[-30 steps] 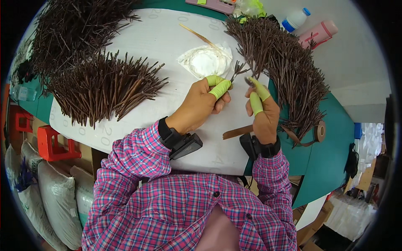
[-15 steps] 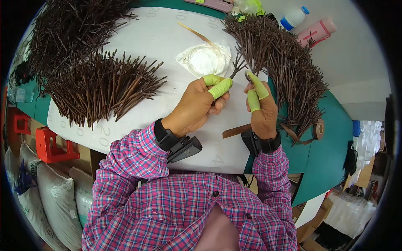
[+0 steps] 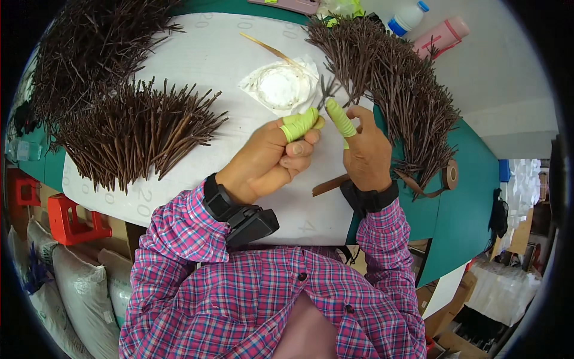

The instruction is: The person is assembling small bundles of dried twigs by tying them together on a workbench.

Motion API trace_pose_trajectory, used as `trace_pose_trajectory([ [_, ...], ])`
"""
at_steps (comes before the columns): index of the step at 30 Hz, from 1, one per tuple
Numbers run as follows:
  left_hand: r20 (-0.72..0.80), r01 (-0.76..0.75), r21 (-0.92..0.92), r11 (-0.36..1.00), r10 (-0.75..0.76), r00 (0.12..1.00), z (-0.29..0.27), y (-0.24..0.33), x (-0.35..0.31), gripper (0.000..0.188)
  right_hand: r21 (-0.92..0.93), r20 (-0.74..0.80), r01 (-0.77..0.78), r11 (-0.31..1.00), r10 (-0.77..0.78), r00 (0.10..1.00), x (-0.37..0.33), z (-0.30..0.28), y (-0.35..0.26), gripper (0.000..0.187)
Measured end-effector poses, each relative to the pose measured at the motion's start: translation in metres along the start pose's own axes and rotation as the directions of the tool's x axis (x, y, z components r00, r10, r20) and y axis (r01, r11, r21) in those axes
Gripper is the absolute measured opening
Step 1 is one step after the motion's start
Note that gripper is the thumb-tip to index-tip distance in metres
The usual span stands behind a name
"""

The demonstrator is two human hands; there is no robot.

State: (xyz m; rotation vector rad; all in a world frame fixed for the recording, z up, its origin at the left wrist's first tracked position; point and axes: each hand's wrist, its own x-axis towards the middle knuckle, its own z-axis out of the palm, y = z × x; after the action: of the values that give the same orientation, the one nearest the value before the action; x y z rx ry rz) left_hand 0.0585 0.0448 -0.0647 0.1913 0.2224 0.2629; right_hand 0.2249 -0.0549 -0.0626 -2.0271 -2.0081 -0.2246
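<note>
My left hand (image 3: 278,155) is closed, its green-taped thumb and finger pinching the stem of a small dark forked twig (image 3: 326,88). The twig's branching end points up and away, and most of its stem is hidden in the hand. Close on the right, my right hand (image 3: 366,149) has a green-taped fingertip pressed at the twig's fork; its other taped digit is mostly hidden behind. A bare finger of that hand stands bent and apart. Just beyond the hands lies a crumpled white cloth or paper with a round white patch (image 3: 280,88), a thin yellowish stick (image 3: 266,45) resting against it.
Bundles of brown twigs lie at left (image 3: 134,134), far left (image 3: 89,48) and right (image 3: 382,72). A roll of brown tape (image 3: 450,175) sits right, with a brown strip (image 3: 330,185) nearer me. A bottle (image 3: 408,19) and pink flask (image 3: 442,37) stand far right. Red stools (image 3: 72,221) are lower left.
My right hand has moved left and turned, bringing its taped finger from beside the twig onto its fork. My left hand still grips the stem. The whole view has shifted slightly.
</note>
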Motion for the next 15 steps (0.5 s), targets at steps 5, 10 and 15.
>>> trace_pose_trajectory([
  [5, -0.047, -0.119, 0.164, 0.979, 0.128, 0.991, 0.001, 0.000, 0.002, 0.016, 0.669, -0.072, -0.027, 0.743, 0.101, 0.992, -0.005, 0.006, 0.007, 0.049],
  [10, -0.106, -0.149, 0.268, 0.952, 0.183, 0.977, 0.001, -0.006, 0.004, 0.016, 0.869, 0.307, -0.263, -0.420, 0.039, 0.951, -0.007, 0.004, 0.003, 0.049],
  [15, -0.126, -0.179, 0.362, 0.915, 0.238, 0.963, 0.001, -0.013, 0.008, 0.014, 0.737, 0.314, -0.295, -0.609, -0.078, 0.946, -0.008, 0.005, 0.005, 0.053],
])
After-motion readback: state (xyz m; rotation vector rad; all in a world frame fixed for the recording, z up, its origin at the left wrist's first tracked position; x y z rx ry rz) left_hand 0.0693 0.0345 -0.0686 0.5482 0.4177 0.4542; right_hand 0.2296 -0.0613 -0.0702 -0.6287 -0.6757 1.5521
